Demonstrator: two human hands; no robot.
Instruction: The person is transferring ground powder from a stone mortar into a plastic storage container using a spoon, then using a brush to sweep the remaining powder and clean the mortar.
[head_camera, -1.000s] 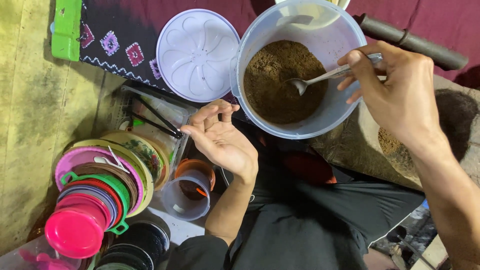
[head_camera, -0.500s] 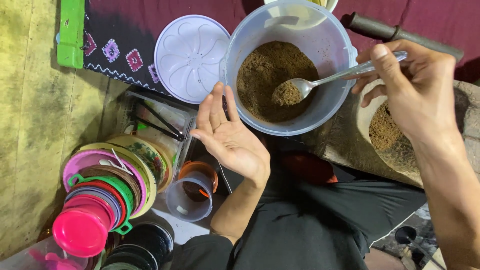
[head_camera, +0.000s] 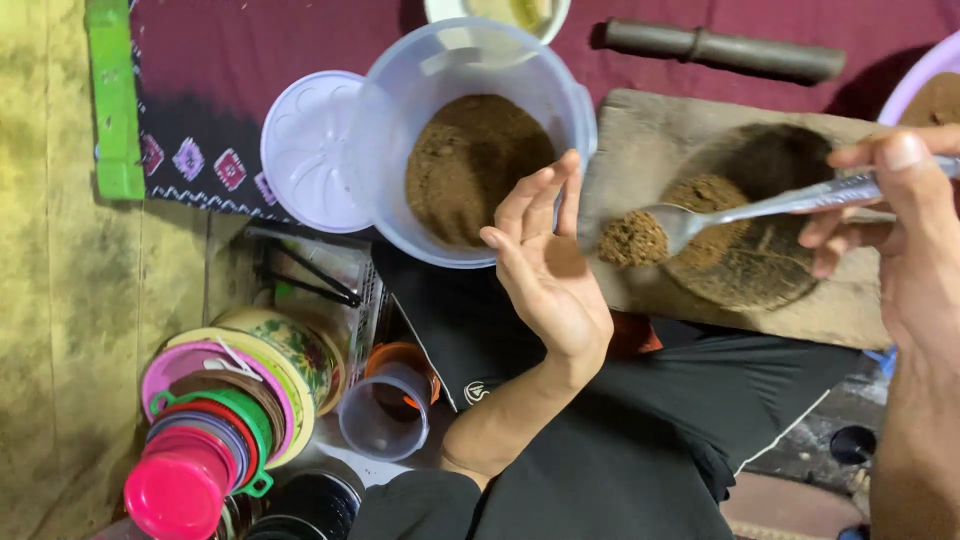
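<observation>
My right hand (head_camera: 915, 240) pinches 1 spoon (head_camera: 700, 215) heaped with brown powder over the wooden board (head_camera: 640, 150), just right of the tub (head_camera: 470, 150), while my left hand (head_camera: 545, 265) waits open and empty beside it; the load remains undelivered.

One view only is supplied, taken from a camera worn on the head. The scene is looked down on steeply, almost straight from above, at close range. The clear plastic tub (head_camera: 480, 140) of brown powder is taken as landmark: it is seen just left of centre, near the top edge. The floor mat is cut off left of the tub, the wooden board (head_camera: 730, 210) right of it, the lap below it. Both forearms are cropped by the lower and right edges. No second view is provided, so no overlap is recorded.
</observation>
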